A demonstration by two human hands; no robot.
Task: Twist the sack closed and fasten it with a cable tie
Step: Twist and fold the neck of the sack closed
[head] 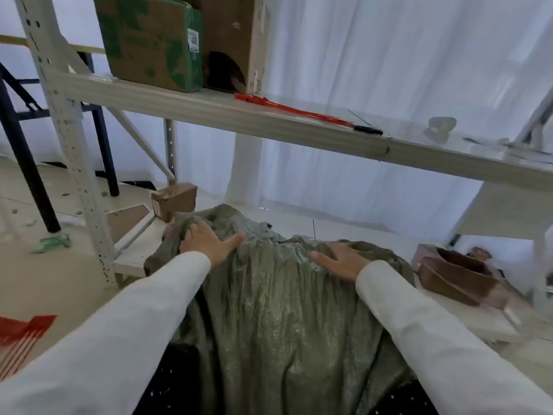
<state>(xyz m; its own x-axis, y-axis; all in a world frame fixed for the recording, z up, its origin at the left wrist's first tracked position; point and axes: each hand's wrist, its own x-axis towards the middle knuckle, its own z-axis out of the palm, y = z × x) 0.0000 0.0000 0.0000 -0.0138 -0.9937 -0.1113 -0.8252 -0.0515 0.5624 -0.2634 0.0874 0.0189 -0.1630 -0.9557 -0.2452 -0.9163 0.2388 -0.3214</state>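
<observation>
Left hand: the left hand (206,241) lies palm-down on the sack (269,295), toward its 10 o'clock corner; its fingers (191,232) curl over a raised fold of cloth, thumb spread toward 3 o'clock — pressing and partly gripping the fabric.
Right hand: the right hand (341,259) rests on the cloth near the sack's mouth at 1 o'clock, fingers loosely bent over the bunched edge; whether they pinch it, I cannot tell.
Sack: olive-green woven cloth, draped from the lower shelf (134,259) down toward the viewer, its gathered mouth between the two hands, not yet twisted.
Cable ties: a bundle of red cable ties (287,107) lies on the upper shelf (209,112) at 12 o'clock — well apart from both hands.
Nearby: a brown cardboard box (454,274) sits at 3 o'clock beside the sack.
</observation>
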